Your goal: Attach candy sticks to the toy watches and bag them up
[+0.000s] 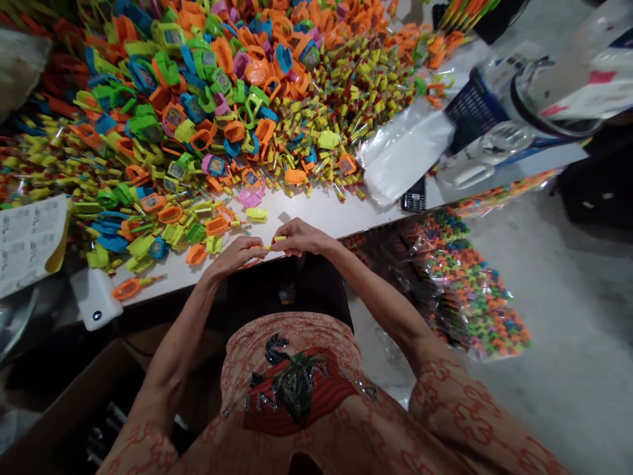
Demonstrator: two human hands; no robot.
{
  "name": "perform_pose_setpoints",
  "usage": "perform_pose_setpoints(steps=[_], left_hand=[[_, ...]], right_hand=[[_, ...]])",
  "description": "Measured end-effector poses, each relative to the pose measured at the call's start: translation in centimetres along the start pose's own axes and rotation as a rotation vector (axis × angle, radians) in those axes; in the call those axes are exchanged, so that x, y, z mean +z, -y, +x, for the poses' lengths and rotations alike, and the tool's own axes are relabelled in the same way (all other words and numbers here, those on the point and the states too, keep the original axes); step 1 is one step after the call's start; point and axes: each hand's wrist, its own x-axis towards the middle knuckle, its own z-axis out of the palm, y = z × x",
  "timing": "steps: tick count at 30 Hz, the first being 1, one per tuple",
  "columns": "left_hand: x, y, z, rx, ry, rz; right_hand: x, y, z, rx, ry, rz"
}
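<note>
Pinching one yellow tube [275,241], left hand [237,256] and right hand [301,237] meet beside bagged toys [465,290].

Small assembly workshop, white table [321,211] heaped with colourful plastic toy parts [198,112], bagged stock [469,297]

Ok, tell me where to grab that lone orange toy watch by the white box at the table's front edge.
Grip the orange toy watch across its oval frame at the left end, coming straight down from above. It lies flat on the white table, apart from the pile; the thin strap pointing right offers less to pinch, and the white box crowds its left side.
</note>
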Motion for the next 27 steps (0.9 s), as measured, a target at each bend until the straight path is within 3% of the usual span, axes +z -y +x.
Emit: perform_pose_setpoints(steps=[3,7,9,11,14,16,18,20,22,24,27], left_hand=[[-0.4,0.7,0.0,0.061,-0.035,0.093],[-1.5,1.0,-0.5,0.151,-0.037,0.144],[-2.3,1.2,-1.0,0.179,-0.075,0.213],[-3.3,1.7,-1.5,0.161,-0.218,0.351],[-4.9,2.7,-1.5,0.081,-0.604,0.622],[-5.6,3.0,-0.9,0.045,-0.83,0.743],[-5.7,2.8,0.0,0.033,-0.938,0.78],[-5.1,2.4,0.9,0.045,-0.929,0.765],[-3.9,2.0,1.7,0.085,-0.863,0.706],[-2.7,1.9,2.3,0.144,-0.806,0.573],[-1.1,1.9,3.0,0.242,-0.652,0.185]], right_hand=[[1.1,-0.3,0.3,0.006,-0.087,-0.017],[1.2,-1.4,1.3,-0.036,-0.005,0.103],[0.4,-2.3,2.2,-0.041,-0.121,0.183],[-0.8,-3.3,3.2,-0.048,-0.377,0.187],[-2.0,-3.7,5.1,-0.08,-0.661,-0.077],[-1.8,-3.2,6.6,-0.082,-0.668,-0.365],[-1.0,-2.4,7.9,-0.038,-0.589,-0.632],[0.0,-1.8,8.8,0.017,-0.529,-0.792],[0.7,-1.5,8.9,0.014,-0.545,-0.773],[1.1,-1.6,8.1,-0.053,-0.55,-0.552],[1.6,-1.7,5.8,-0.149,-0.432,-0.144]])
